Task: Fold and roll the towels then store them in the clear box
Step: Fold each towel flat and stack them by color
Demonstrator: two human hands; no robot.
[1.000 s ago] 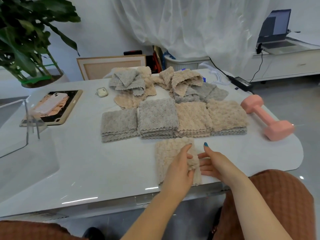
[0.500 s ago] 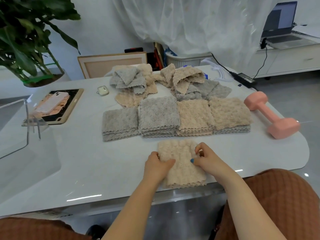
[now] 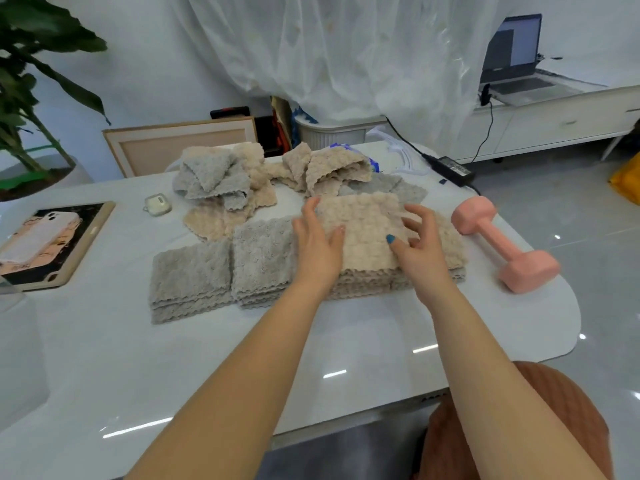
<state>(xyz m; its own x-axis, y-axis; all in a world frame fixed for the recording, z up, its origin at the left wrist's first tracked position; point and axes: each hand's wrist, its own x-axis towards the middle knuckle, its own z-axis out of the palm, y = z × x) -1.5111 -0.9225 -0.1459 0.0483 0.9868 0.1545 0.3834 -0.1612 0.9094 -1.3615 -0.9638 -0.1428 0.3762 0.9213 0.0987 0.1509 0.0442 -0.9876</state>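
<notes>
A folded beige towel (image 3: pixel 363 230) lies on top of the third stack, the beige stack (image 3: pixel 360 287), in a row of folded stacks. My left hand (image 3: pixel 317 247) rests at its left edge, fingers straight and thumb on top. My right hand (image 3: pixel 420 244) touches its right edge with spread, relaxed fingers. Two grey stacks (image 3: pixel 190 282) (image 3: pixel 263 258) lie to the left, and another beige stack (image 3: pixel 452 251) to the right. Unfolded towels (image 3: pixel 221 181) are heaped behind the row. The clear box (image 3: pixel 17 358) shows only partly at the left edge.
A pink dumbbell (image 3: pixel 502 247) lies right of the stacks. A tablet with a phone on it (image 3: pixel 52 244) and an earbud case (image 3: pixel 157 204) sit at the left. A power adapter (image 3: pixel 450 168) lies at the table's far right, and a chair back (image 3: pixel 180 143) stands behind the table.
Both hands lifted the folded beige towel from the table's near edge and carried it forward onto the third stack. Their grip has loosened to a light touch.
</notes>
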